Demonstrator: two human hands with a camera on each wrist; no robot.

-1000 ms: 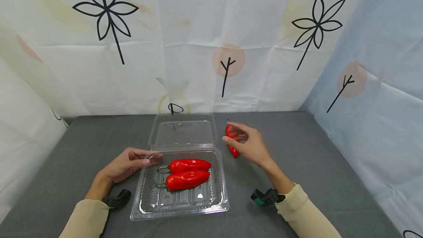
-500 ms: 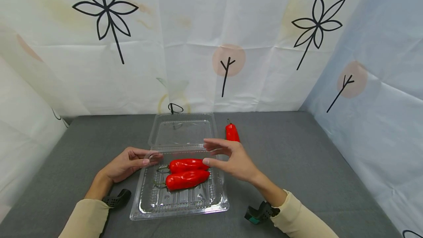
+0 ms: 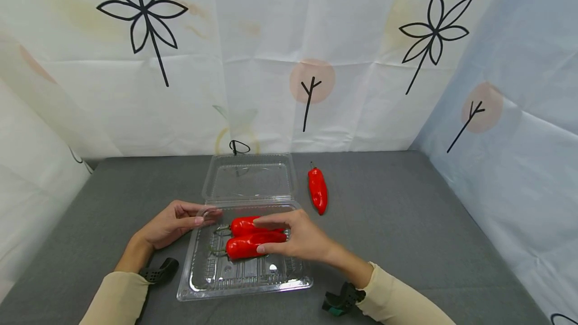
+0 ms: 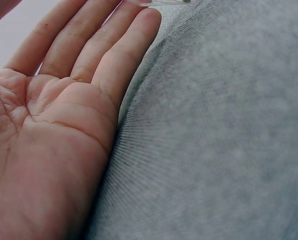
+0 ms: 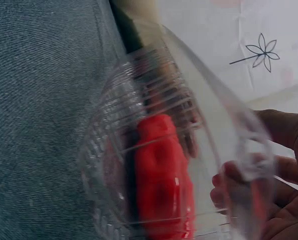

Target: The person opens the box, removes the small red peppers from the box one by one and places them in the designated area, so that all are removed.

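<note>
Two long red peppers [image 3: 244, 249] lie side by side in a clear plastic clamshell container [image 3: 207, 292], their stems pointing left. My right hand [image 3: 300, 237] is over their right ends with fingers and thumb spread apart; the right wrist view shows a red pepper [image 5: 164, 185] through the container's clear wall, with no grip on it. At the container's back left corner, my left hand [image 3: 173, 222] touches the rim with its fingertips. The left wrist view shows those fingers [image 4: 121, 60] stretched out straight.
A third red pepper [image 3: 318, 190] lies on the grey tablecloth [image 3: 384, 204] right of the container's open lid [image 3: 250, 177]. White fabric walls [image 3: 356, 89] with printed flowers enclose the table's back and sides.
My right hand has moved from the third pepper leftward and nearer, over the two peppers in the container. That third pepper now shows whole. My left hand has stayed in place.
</note>
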